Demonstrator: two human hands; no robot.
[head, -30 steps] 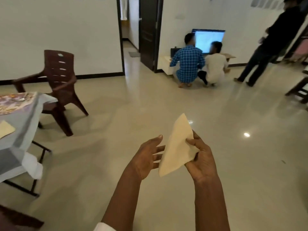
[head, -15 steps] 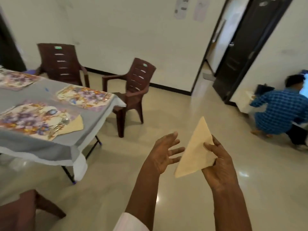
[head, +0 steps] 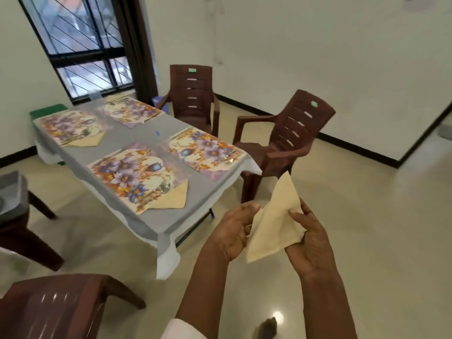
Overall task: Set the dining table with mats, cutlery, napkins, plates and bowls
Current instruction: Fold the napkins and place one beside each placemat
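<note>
- Two-handed grip: pinches folded cream napkin [head: 276, 228] between left hand [head: 230, 233] thumb and curled fingers, clasps its right corner in right hand [head: 309, 243].
- Holds napkin point-up in mid-air, above the floor, apart from dining table [head: 137, 140].
- Faces grey-clothed table bearing four floral mats [head: 205, 150], cutlery [head: 156, 192] and second napkin [head: 177, 199] at nearest mat [head: 127, 172].

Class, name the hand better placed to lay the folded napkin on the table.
Probably the left hand: it pinches the napkin and is nearer the table, which lies leftward; the right hand is farther.
</note>
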